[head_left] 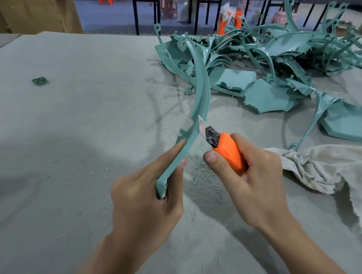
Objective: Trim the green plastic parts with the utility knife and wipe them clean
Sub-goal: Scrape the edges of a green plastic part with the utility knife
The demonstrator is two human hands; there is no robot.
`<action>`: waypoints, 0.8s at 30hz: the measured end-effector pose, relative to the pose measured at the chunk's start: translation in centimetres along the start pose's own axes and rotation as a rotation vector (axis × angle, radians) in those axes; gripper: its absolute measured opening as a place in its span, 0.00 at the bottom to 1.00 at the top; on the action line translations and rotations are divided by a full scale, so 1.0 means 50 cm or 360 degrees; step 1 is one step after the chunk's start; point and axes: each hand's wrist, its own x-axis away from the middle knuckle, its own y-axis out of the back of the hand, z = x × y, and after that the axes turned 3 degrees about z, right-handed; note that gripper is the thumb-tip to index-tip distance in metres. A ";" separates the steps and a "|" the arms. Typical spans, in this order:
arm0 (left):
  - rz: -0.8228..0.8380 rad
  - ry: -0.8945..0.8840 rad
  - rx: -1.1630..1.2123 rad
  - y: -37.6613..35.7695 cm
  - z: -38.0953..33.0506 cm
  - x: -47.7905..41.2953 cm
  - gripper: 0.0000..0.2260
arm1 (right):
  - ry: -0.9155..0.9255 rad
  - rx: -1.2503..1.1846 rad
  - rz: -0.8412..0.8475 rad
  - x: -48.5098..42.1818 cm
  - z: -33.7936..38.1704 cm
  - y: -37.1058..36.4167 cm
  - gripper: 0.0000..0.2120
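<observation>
The curved green plastic part rises over the grey cloth-covered table, its lower end gripped in the left hand with the index finger laid along it. The right hand is wrapped around an orange utility knife, blade tip touching the part's inner edge. A heap of green parts lies behind; a beige rag sits just beside the right hand.

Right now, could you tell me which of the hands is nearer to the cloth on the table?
Right. The right hand, gripping the knife, is just beside the cloth; the left hand, holding a green strip, is farther off, beyond the right one.
</observation>
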 end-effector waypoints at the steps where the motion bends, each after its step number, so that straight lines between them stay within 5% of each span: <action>1: -0.0007 -0.0043 0.0013 0.000 -0.001 0.004 0.09 | -0.0048 -0.0050 -0.0042 -0.005 -0.006 0.004 0.26; 8: 0.0097 -0.0171 -0.0036 -0.003 0.007 0.012 0.19 | -0.0396 -0.0434 -0.0258 -0.035 -0.049 0.046 0.34; 10: 0.0136 -0.0225 -0.0088 -0.002 0.015 0.010 0.19 | -0.0518 -0.0872 -0.0112 -0.032 -0.040 0.047 0.32; 14: 0.0334 -0.0390 -0.0155 -0.002 0.022 0.015 0.15 | -0.0568 -0.1401 0.0373 -0.026 -0.024 0.038 0.13; 18: 0.0517 -0.0497 -0.0215 0.000 0.029 0.009 0.13 | -0.0565 -0.1472 0.0507 -0.021 -0.013 0.033 0.15; 21: 0.0709 -0.0419 0.0324 0.012 0.020 -0.007 0.25 | -0.0527 -0.1504 0.0430 -0.023 -0.017 0.044 0.14; 24: 0.0486 -0.0068 0.0771 0.031 0.012 -0.015 0.30 | -0.0460 -0.1432 0.0487 -0.024 -0.017 0.048 0.15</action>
